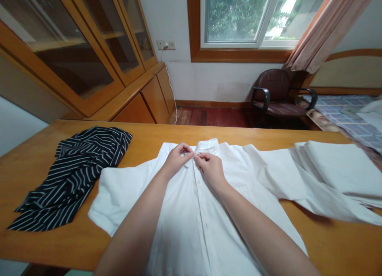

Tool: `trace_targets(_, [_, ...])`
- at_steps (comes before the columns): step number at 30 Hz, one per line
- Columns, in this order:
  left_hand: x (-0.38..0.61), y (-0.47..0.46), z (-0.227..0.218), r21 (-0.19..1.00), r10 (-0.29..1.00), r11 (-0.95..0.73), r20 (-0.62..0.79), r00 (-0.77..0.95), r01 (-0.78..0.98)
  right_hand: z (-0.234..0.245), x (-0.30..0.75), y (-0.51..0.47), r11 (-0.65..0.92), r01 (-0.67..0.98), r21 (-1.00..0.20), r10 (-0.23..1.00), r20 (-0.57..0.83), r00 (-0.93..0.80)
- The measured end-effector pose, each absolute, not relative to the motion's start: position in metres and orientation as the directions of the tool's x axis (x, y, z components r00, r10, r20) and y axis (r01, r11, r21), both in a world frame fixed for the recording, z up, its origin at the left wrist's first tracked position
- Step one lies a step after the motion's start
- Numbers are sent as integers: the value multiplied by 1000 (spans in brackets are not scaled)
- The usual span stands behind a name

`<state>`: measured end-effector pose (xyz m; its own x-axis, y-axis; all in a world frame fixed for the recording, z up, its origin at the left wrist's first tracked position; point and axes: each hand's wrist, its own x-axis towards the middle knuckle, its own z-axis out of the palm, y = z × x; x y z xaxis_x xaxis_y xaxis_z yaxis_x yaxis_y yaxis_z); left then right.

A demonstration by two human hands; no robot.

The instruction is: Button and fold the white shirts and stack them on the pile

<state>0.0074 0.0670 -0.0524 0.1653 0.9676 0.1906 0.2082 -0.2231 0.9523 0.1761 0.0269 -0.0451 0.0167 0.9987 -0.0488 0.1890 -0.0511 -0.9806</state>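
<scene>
A white button-up shirt [176,212] lies spread front side up on the wooden table [238,136], its collar [208,145] at the far side. Just below the collar, my left hand [179,158] pinches the edge of the front opening. My right hand [211,166] pinches the same spot from the other side, so the fingertips of both hands nearly meet. Whatever small piece sits between the fingertips is hidden. Down the middle runs the front placket, with small buttonholes or buttons too fine to tell apart. One sleeve stretches out to the right.
A black-and-white striped garment [80,172] lies crumpled on the table's left. Folded white cloth [337,168] is stacked at the right, touching the shirt's sleeve. Beyond the table stand a wooden cabinet [134,96], a brown armchair [274,92] and a bed [337,112].
</scene>
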Motion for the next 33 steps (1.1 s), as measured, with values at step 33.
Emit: trace_targets(33, [9,67,-49,978,977,-173,156,142,117,-49,180,28,220,476,-851,971,240,-21])
